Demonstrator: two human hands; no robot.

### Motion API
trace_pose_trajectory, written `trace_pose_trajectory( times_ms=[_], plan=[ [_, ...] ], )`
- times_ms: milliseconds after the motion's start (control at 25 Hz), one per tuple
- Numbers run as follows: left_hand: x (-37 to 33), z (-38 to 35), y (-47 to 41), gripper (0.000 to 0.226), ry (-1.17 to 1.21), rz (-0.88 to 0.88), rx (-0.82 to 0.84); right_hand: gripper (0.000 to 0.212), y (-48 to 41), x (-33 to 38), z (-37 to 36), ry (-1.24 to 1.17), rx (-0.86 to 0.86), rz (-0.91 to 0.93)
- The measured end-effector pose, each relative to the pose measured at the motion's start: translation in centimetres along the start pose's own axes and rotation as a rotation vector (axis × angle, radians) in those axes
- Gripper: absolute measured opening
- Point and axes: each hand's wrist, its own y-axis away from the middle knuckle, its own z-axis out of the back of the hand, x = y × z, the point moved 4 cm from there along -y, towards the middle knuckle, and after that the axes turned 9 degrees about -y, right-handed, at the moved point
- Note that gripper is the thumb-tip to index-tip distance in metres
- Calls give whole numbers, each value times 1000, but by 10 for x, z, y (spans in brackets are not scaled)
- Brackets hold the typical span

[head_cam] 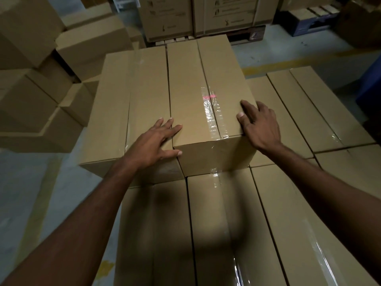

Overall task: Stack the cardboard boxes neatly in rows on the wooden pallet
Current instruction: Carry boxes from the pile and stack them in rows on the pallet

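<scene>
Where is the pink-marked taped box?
Head view, centre: the taped box sits on the lower boxes, right of another upper box, between left hand and right hand.

2 boxes [165, 96] atop box layer [237, 223]

two hands are in view, a left hand [153, 141] and a right hand [260, 124], along with two upper boxes [206, 85] side by side, at least five lower boxes [299, 223] beneath them, several loose boxes [26, 104] at left and two printed carton stacks [169, 15] behind.
</scene>
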Motion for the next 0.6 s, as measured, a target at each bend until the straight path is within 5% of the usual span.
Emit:
trace_pose_trajectory(
  times_ms=[600],
  plan=[
    [-6,-6,4,76,93,19,-56,55,-5,-3,5,139,49,76]
  ],
)
